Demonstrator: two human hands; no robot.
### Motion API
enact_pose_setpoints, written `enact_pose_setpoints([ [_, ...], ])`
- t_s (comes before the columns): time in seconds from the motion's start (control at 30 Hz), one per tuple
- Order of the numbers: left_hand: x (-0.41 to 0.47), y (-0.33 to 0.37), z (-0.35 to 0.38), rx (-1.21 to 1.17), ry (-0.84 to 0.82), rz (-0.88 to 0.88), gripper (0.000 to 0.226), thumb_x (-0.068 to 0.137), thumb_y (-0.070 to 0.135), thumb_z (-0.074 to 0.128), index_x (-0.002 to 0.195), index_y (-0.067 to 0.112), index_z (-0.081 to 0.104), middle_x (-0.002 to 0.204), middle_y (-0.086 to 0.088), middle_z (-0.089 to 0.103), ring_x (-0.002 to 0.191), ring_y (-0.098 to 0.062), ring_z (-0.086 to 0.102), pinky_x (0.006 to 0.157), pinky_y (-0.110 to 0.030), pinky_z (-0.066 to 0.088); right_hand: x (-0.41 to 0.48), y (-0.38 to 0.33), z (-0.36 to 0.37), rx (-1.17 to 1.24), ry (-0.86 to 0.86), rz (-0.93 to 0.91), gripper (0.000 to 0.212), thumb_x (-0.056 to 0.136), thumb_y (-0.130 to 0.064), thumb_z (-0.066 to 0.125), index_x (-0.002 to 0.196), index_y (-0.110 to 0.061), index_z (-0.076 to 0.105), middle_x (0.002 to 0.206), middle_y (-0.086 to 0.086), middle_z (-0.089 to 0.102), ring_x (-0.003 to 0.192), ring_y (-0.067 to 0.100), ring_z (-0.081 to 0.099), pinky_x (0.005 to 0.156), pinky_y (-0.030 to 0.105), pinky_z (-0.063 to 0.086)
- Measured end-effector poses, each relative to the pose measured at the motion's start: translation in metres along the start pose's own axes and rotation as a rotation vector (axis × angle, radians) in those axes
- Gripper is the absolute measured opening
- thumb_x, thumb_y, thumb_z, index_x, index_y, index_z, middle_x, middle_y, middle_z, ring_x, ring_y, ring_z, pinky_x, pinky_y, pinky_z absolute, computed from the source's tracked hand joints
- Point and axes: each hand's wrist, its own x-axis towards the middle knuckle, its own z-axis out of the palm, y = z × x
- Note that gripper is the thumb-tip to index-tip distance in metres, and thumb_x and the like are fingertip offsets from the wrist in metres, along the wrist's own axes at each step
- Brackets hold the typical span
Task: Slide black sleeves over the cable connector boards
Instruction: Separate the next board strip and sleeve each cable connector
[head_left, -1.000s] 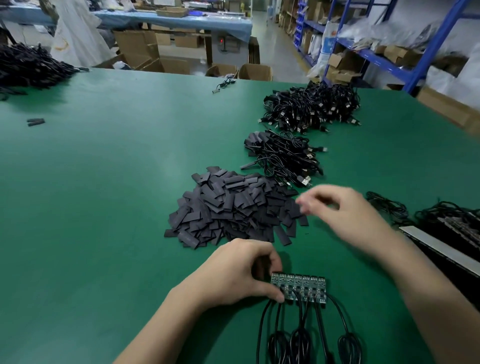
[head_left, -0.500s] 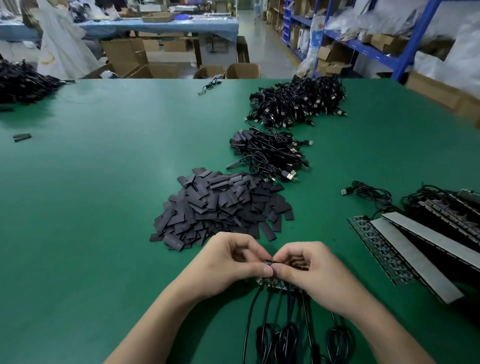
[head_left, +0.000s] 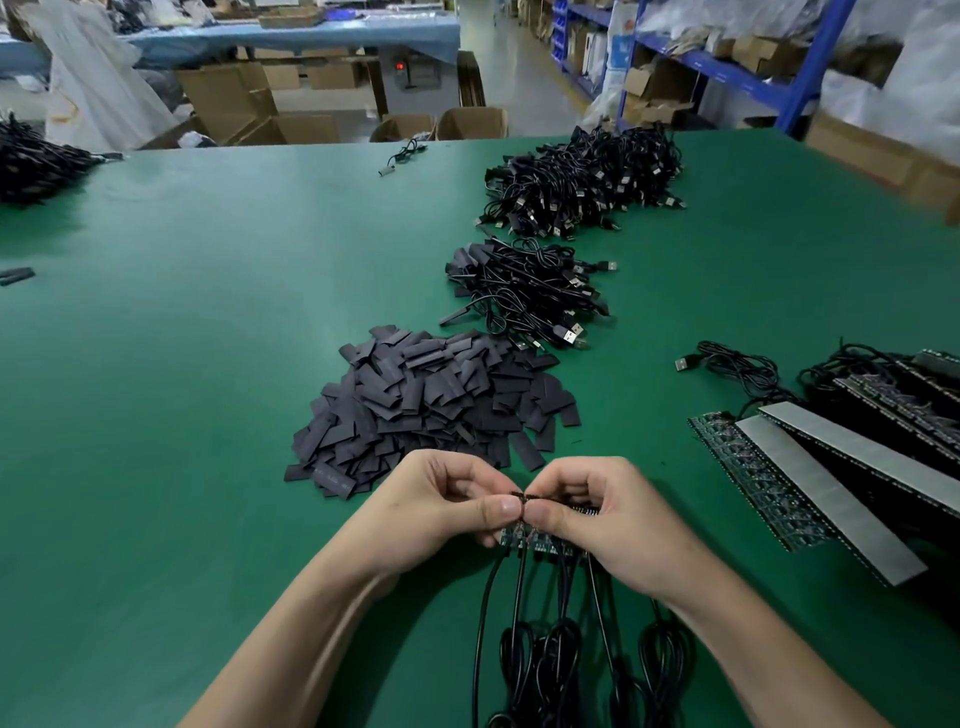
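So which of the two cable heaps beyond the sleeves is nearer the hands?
The smaller cable heap, just behind the sleeve pile; the larger heap lies farther back.

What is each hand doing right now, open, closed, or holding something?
Left hand: closed, pinching the left end of the board strip.
Right hand: closed, pinching the same strip right beside the left thumb.

Left hand (head_left: 436, 499) and right hand (head_left: 608, 514) are bare. Left forearm (head_left: 311, 623) and right forearm (head_left: 769, 649) are bare right to the frame edge. Thumbnails (head_left: 508, 506) are trimmed short, probably unpainted; blur makes that hard to confirm.
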Motion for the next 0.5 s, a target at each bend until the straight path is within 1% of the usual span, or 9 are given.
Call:
enact_pose_setpoints([
  [0.1, 0.0016, 0.0002, -0.0001, 0.0, -0.009, 0.002, 0.005, 0.076, 0.017, 0.081, 0.081, 0.014, 0.08, 0.069, -0.005, 0.07, 0.059, -0.013, 0.063, 0.062, -0.02, 0.054, 0.0007, 0.0015, -0.0008, 0.016, 0.002, -0.005, 0.009, 0.084, -0.039, 0.076, 0.086, -0.031, 0.077, 0.085, 0.0, 0.077, 0.08, 0.009, 0.069, 0.079, 0.029, 0.056],
  [0.2, 0.0019, 0.0005, 0.0007, -0.011, -0.003, 0.003, 0.005, 0.077, 0.016, 0.08, 0.081, 0.013, 0.08, 0.069, -0.006, 0.069, 0.059, -0.013, 0.063, 0.062, -0.02, 0.054, 0.0009, 0.0009, -0.0013, 0.02, -0.004, 0.01, 0.004, 0.089, -0.03, 0.078, 0.087, -0.028, 0.076, 0.086, 0.003, 0.077, 0.08, 0.01, 0.069, 0.081, 0.031, 0.056],
  [0.3, 0.0003, -0.0007, 0.0032, -0.048, 0.002, 0.007, 0.007, 0.077, 0.016, 0.08, 0.083, 0.011, 0.08, 0.07, -0.008, 0.069, 0.06, -0.014, 0.061, 0.062, -0.021, 0.053, -0.0006, -0.0021, -0.0015, 0.061, -0.007, 0.03, 0.007, 0.092, -0.023, 0.078, 0.086, -0.026, 0.076, 0.086, 0.008, 0.076, 0.079, 0.011, 0.067, 0.08, 0.031, 0.056],
  [0.4, 0.0006, -0.0019, 0.0054, -0.08, 0.032, 0.007, 0.01, 0.075, 0.016, 0.08, 0.084, 0.01, 0.08, 0.072, -0.009, 0.07, 0.059, -0.014, 0.061, 0.062, -0.02, 0.053, -0.0017, -0.0062, -0.0032, 0.073, 0.0, 0.038, 0.006, 0.092, -0.024, 0.078, 0.086, -0.025, 0.077, 0.087, 0.009, 0.076, 0.08, 0.015, 0.069, 0.083, 0.037, 0.058],
  [0.47, 0.0009, -0.0018, 0.0041, -0.092, 0.033, 0.007, 0.01, 0.076, 0.014, 0.08, 0.085, 0.009, 0.081, 0.072, -0.01, 0.071, 0.06, -0.013, 0.063, 0.062, -0.02, 0.054, -0.0024, -0.0066, -0.0042, 0.038, 0.019, 0.047, 0.005, 0.092, -0.028, 0.078, 0.087, -0.027, 0.078, 0.087, 0.005, 0.077, 0.084, 0.023, 0.071, 0.086, 0.041, 0.058],
  [0.5, 0.0008, -0.0015, 0.0029, -0.096, 0.03, 0.014, 0.009, 0.077, 0.013, 0.08, 0.084, 0.009, 0.08, 0.073, -0.011, 0.072, 0.06, -0.013, 0.064, 0.062, -0.02, 0.054, -0.0031, -0.0061, -0.0049, 0.006, 0.039, 0.048, 0.005, 0.092, -0.033, 0.077, 0.088, -0.029, 0.078, 0.086, 0.002, 0.077, 0.084, 0.023, 0.071, 0.085, 0.042, 0.058],
])
